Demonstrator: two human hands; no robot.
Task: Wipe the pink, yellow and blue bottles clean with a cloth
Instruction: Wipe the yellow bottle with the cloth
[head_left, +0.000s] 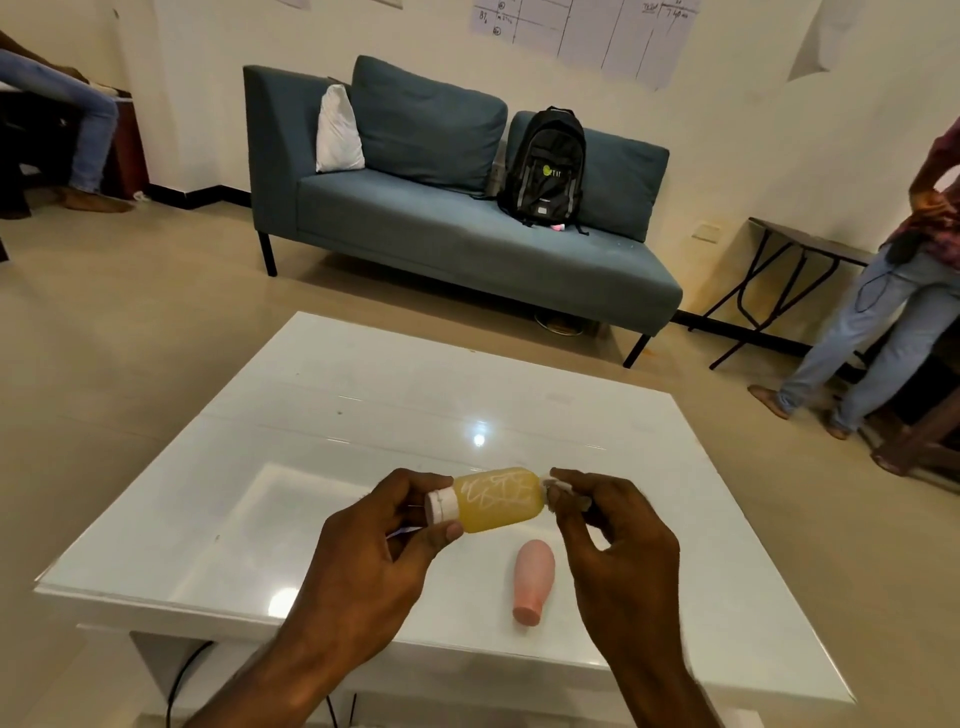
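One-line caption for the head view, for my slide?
Left hand holds the scribbled yellow bottle sideways above the white table; right hand brings a cloth to its base.

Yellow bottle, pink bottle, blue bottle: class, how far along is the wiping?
Possibly done: the pink bottle lies on the white table. In hand: the yellow bottle, white scribbles still on it, left hand at its cap, right hand pinching a small white cloth. Left: the blue bottle, not in view.

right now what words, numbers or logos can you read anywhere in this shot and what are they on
"740", roughly: handwritten on the wall charts; the rest of the handwriting is too small to read.
Backpack: a green round logo with pale letters beside it, too blurred to read.
Yellow bottle: white scribbles only, no lettering.
Pink bottle: no text visible.
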